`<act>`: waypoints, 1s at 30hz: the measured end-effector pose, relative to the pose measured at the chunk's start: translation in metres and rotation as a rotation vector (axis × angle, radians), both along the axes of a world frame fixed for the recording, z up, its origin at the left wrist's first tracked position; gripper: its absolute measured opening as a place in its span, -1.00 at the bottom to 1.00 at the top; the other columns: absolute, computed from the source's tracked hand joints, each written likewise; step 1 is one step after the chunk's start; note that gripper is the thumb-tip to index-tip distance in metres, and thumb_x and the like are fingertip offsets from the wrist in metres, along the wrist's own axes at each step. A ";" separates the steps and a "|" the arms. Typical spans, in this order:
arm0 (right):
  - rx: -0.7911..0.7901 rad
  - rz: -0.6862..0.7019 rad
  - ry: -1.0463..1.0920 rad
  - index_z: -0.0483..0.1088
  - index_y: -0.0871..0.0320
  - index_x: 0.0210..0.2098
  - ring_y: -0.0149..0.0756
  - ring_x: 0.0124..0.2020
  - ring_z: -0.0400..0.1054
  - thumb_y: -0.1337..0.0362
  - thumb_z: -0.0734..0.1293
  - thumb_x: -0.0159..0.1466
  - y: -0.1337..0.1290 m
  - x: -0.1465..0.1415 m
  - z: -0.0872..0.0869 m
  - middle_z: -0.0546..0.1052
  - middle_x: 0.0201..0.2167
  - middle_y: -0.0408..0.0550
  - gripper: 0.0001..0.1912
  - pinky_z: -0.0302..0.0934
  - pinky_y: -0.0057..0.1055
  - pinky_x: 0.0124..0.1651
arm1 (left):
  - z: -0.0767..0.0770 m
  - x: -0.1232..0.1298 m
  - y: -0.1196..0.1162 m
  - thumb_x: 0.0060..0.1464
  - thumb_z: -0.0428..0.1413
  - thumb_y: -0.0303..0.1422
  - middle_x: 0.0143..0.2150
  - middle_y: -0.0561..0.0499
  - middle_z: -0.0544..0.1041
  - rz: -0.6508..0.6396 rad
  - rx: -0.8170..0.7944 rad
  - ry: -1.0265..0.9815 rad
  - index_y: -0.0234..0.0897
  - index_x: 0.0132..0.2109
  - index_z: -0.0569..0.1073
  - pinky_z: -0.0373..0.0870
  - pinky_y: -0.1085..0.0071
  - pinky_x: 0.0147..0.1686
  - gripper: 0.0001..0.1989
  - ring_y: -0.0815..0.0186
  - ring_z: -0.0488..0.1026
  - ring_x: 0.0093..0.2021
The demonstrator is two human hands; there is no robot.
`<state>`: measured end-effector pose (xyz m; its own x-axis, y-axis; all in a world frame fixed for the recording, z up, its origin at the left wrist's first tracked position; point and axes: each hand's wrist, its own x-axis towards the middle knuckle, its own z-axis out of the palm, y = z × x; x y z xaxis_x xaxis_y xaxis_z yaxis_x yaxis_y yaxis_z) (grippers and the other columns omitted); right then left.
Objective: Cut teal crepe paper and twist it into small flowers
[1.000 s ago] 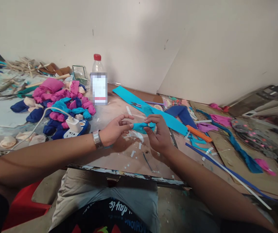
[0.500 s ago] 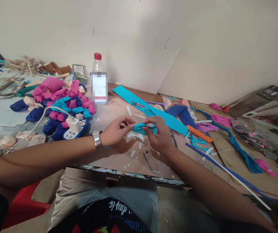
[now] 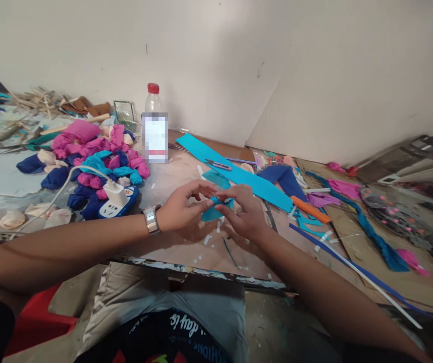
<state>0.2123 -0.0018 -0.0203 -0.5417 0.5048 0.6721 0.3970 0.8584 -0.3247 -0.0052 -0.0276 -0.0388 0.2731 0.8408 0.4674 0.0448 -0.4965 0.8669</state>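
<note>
A small turquoise piece of thin material is pinched between both hands above the table's front half. My left hand, with a metal watch on its wrist, closes thumb and fingers on its left side. Opposite it, my right hand grips the piece with bent fingers. The material flares out above and below the fingertips; its gathered middle is partly hidden by them. Just behind the hands lies a long turquoise strip, with small thread snips resting on it.
To the left are a heap of pink, blue and cream crumpled pieces, a power strip with a charger, and a red-capped bottle behind a phone. An orange-handled cutter, strips and cardboard lie to the right.
The turquoise piece was bunched lengthwise between the fingers; now it is turned and spreads above and below them. My hands have drawn closer together.
</note>
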 end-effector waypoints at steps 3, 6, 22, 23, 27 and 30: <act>-0.031 -0.018 0.012 0.47 0.02 0.00 -0.18 -0.19 0.51 0.10 0.38 0.43 -0.001 0.001 0.001 0.64 -0.26 -0.10 -0.79 0.25 -0.13 0.00 | 0.003 0.000 -0.001 0.30 0.21 -0.26 0.01 -0.13 0.63 -0.006 -0.022 -0.037 -0.26 0.02 0.52 0.43 0.32 -0.10 -0.78 0.26 0.56 -0.05; -0.044 -0.036 0.023 0.47 0.02 -0.09 -0.17 -0.19 0.51 0.11 0.39 0.42 -0.002 0.001 0.000 0.64 -0.26 -0.09 -0.85 0.24 -0.12 -0.01 | 0.005 0.000 -0.002 0.28 0.22 -0.25 -0.03 -0.11 0.65 0.003 -0.022 -0.022 -0.27 -0.07 0.54 0.42 0.34 -0.12 -0.81 0.27 0.56 -0.07; -0.019 -0.040 0.023 0.46 0.01 -0.17 -0.15 -0.19 0.51 0.08 0.38 0.42 -0.001 0.000 0.000 0.65 -0.28 -0.10 -0.84 0.25 -0.12 0.00 | 0.006 0.000 0.000 0.20 0.29 -0.21 -0.13 -0.09 0.67 -0.005 -0.076 -0.045 -0.28 -0.15 0.58 0.43 0.35 -0.18 -0.78 0.28 0.55 -0.17; -0.023 -0.037 0.021 0.46 0.01 -0.17 -0.16 -0.19 0.52 0.09 0.38 0.42 -0.001 0.000 0.000 0.65 -0.28 -0.09 -0.85 0.25 -0.12 0.01 | 0.006 0.000 0.000 0.20 0.29 -0.21 -0.14 -0.09 0.66 -0.013 -0.093 -0.062 -0.28 -0.15 0.58 0.43 0.35 -0.19 -0.78 0.29 0.54 -0.19; -0.033 -0.045 0.026 0.47 0.02 -0.17 -0.15 -0.20 0.51 0.10 0.38 0.42 -0.002 0.000 0.000 0.65 -0.29 -0.08 -0.86 0.26 -0.11 -0.01 | 0.004 0.000 0.001 0.19 0.29 -0.22 -0.14 -0.10 0.67 -0.041 -0.166 -0.089 -0.29 -0.10 0.59 0.46 0.33 -0.17 -0.76 0.28 0.55 -0.19; -0.026 -0.052 0.031 0.47 0.01 -0.18 -0.15 -0.21 0.51 0.10 0.38 0.42 -0.002 -0.001 0.000 0.65 -0.30 -0.09 -0.86 0.25 -0.11 -0.02 | 0.005 0.000 0.000 0.22 0.27 -0.24 -0.06 -0.12 0.68 -0.072 -0.162 -0.099 -0.29 -0.09 0.60 0.48 0.32 -0.14 -0.78 0.26 0.57 -0.14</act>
